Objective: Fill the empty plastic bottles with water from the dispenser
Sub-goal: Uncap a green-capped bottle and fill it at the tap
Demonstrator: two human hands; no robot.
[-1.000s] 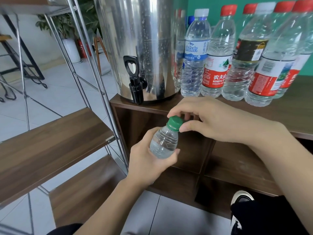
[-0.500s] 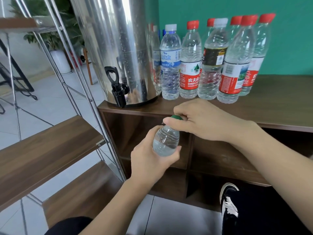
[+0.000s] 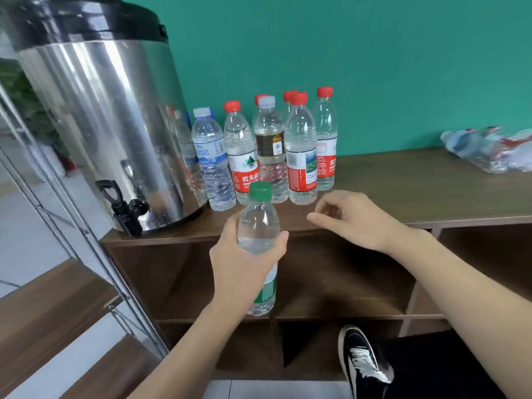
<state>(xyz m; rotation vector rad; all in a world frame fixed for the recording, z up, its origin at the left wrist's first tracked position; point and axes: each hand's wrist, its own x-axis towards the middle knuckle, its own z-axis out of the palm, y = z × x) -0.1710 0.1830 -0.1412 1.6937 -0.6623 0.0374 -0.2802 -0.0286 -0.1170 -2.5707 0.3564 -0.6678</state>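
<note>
The left hand [image 3: 244,263] had its grip closed around the middle of a small clear plastic bottle with a green cap [image 3: 258,240], and held it upright in the air just in front of the front edge of the brown wooden table [image 3: 417,191], not resting on it. I judge that it was held upright and by the body so that no water could spill and so that it could be set down among the others. The right hand [image 3: 354,220] hovered just beside the cap without touching it, its fingers loosely curled and holding nothing, so its grip was free. The cap sat on the neck, which suggests that the closing was finished. The bottle looked full almost to the shoulder, with a green label low on its body, partly hidden by the palm. Near the back edge of the table a group of tall clear bottles with red and white caps [image 3: 270,151] stood close together, just beside the shiny steel water dispenser [image 3: 109,125] at the left corner, whose black tap [image 3: 126,208] hung over the front edge. Some crushed bottles [image 3: 486,151] lay near the right edge.
</note>
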